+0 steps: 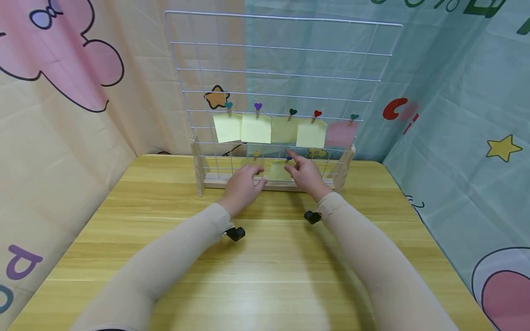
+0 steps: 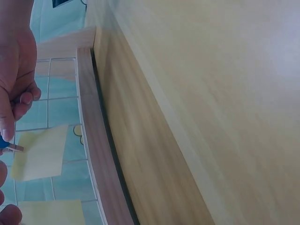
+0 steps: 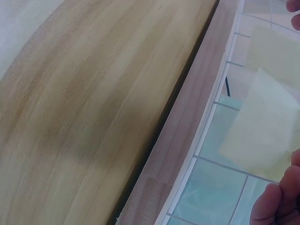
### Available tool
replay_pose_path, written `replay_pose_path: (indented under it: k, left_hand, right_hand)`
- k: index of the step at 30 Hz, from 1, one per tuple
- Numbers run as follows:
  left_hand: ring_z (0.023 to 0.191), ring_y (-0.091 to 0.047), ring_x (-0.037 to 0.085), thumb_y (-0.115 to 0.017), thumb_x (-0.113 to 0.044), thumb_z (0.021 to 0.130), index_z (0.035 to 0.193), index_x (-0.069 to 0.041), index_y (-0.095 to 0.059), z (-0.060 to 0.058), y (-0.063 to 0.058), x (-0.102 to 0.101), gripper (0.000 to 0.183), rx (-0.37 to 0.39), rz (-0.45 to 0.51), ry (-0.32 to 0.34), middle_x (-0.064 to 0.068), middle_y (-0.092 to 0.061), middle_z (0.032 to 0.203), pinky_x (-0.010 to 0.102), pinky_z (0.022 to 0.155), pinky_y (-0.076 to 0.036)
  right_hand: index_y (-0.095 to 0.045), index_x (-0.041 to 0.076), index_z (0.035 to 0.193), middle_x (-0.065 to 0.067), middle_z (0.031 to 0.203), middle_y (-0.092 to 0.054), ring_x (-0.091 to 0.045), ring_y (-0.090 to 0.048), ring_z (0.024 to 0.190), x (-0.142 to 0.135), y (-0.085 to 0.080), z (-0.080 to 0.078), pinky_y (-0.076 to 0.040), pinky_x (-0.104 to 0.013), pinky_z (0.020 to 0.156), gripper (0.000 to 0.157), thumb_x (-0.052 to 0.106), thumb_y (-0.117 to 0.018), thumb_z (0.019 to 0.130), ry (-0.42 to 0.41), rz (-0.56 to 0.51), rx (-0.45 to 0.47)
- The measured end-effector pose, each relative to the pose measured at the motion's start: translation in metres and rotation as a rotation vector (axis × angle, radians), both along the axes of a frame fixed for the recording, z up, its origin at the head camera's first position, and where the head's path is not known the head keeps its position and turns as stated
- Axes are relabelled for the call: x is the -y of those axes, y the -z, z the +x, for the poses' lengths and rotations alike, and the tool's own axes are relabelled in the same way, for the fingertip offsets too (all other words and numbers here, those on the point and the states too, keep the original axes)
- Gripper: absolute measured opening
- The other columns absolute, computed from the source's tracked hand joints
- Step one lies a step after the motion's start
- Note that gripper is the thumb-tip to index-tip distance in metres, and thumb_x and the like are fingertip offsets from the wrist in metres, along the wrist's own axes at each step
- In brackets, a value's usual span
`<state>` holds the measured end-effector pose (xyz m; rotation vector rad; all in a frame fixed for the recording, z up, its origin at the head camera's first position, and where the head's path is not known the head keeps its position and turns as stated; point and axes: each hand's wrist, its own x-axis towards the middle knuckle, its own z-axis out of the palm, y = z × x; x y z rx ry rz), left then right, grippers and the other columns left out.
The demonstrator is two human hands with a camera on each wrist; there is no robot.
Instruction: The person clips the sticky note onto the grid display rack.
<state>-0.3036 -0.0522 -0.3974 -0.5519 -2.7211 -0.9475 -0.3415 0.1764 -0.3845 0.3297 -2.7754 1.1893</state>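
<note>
My right hand (image 1: 308, 177) is at the lower rows of a white wire grid (image 1: 285, 19). Its thumb and finger pinch a small clothespin with a blue heart (image 2: 3, 143), clipped at a yellow sticky note (image 3: 262, 126). That note hangs on the grid slightly askew. To its left, my left hand (image 1: 243, 186) hovers by the note, fingers apart and holding nothing visible. Behind the left fingers hangs another yellow note (image 2: 51, 212) under a yellow heart clothespin (image 1: 256, 155). The right fingertips are partly cut off in the right wrist view.
Above, several yellow notes (image 1: 256, 128) and a pink note (image 1: 341, 134) hang in a row from heart clothespins. The grid stands in a wooden base (image 1: 198, 170) towards the back of the wooden table (image 1: 248, 276). Printed curtains (image 1: 463, 138) surround the table.
</note>
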Motion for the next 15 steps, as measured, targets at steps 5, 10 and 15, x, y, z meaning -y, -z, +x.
replay_pose_path:
  k: [5, 10, 15]
  left_hand:
    - [0.131, -0.062, 0.031, -0.068, -0.033, 0.104, 0.139, -0.008, -0.064, 0.007, 0.000, 0.011, 0.043, -0.009, -0.064, 0.009, 0.008, -0.066, 0.141, 0.049, 0.113, -0.049]
    - [0.139, -0.056, 0.033, -0.067, -0.034, 0.104, 0.143, -0.009, -0.061, 0.014, 0.000, 0.022, 0.047, -0.021, -0.121, 0.023, 0.010, -0.063, 0.145, 0.052, 0.120, -0.042]
    - [0.141, -0.054, 0.035, -0.067, -0.037, 0.104, 0.146, -0.008, -0.058, 0.021, -0.001, 0.032, 0.052, -0.035, -0.169, 0.034, 0.012, -0.060, 0.149, 0.055, 0.121, -0.041]
  right_hand:
    - [-0.039, 0.027, 0.164, -0.003, 0.067, -0.053, -0.018, -0.044, 0.053, -0.001, -0.001, 0.004, -0.039, -0.031, 0.051, 0.063, 0.026, -0.064, 0.107, -0.017, 0.008, -0.006]
    - [-0.037, 0.027, 0.165, -0.003, 0.069, -0.054, -0.018, -0.045, 0.055, -0.005, -0.003, 0.012, -0.040, -0.032, 0.052, 0.065, 0.026, -0.065, 0.106, -0.038, 0.030, -0.022]
    - [-0.036, 0.024, 0.165, -0.007, 0.072, -0.059, -0.020, -0.047, 0.056, -0.012, -0.002, 0.021, -0.042, -0.034, 0.053, 0.066, 0.024, -0.065, 0.106, -0.068, 0.040, -0.029]
